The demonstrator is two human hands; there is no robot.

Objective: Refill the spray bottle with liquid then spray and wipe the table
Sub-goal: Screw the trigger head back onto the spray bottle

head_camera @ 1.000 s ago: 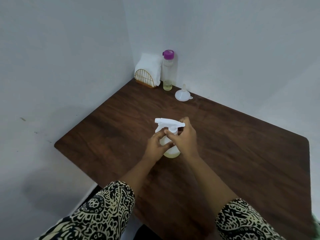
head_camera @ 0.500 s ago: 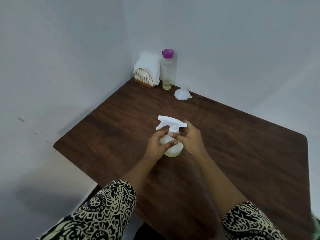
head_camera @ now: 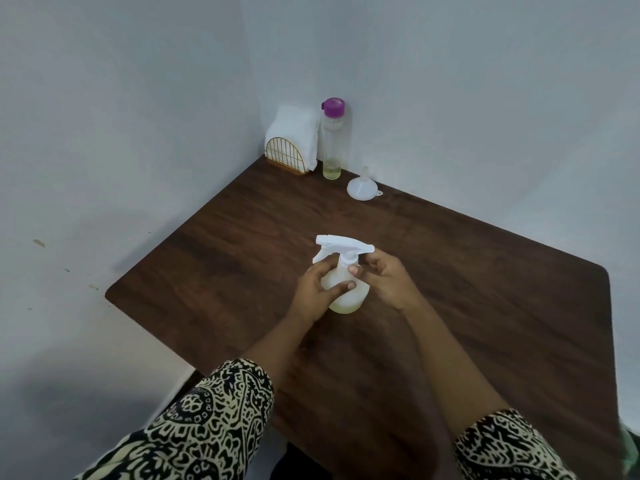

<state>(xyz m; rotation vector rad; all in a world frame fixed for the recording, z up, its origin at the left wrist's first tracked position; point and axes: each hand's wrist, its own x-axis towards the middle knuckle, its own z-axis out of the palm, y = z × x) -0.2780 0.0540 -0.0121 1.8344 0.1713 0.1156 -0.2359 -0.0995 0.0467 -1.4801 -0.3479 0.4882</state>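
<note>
A small white spray bottle (head_camera: 346,292) with pale yellowish liquid stands upright in the middle of the dark wooden table (head_camera: 485,289). Its white trigger head (head_camera: 341,247) sits on top with the nozzle pointing left. My left hand (head_camera: 317,289) is wrapped around the bottle's body from the left. My right hand (head_camera: 384,278) is at the bottle's neck on the right, thumb touching the collar, fingers loosely curled. A tall clear bottle with a purple cap (head_camera: 332,140), with a little yellow liquid at its bottom, stands in the far corner.
A white funnel (head_camera: 362,188) lies mouth down near the back wall, right of the tall bottle. A gold wire holder with white napkins (head_camera: 292,143) stands in the corner. Walls close off the table at the back and left.
My right hand has slid off the trigger head down to the neck and opened a little. The trigger head has turned slightly. My left hand keeps its hold on the bottle.
</note>
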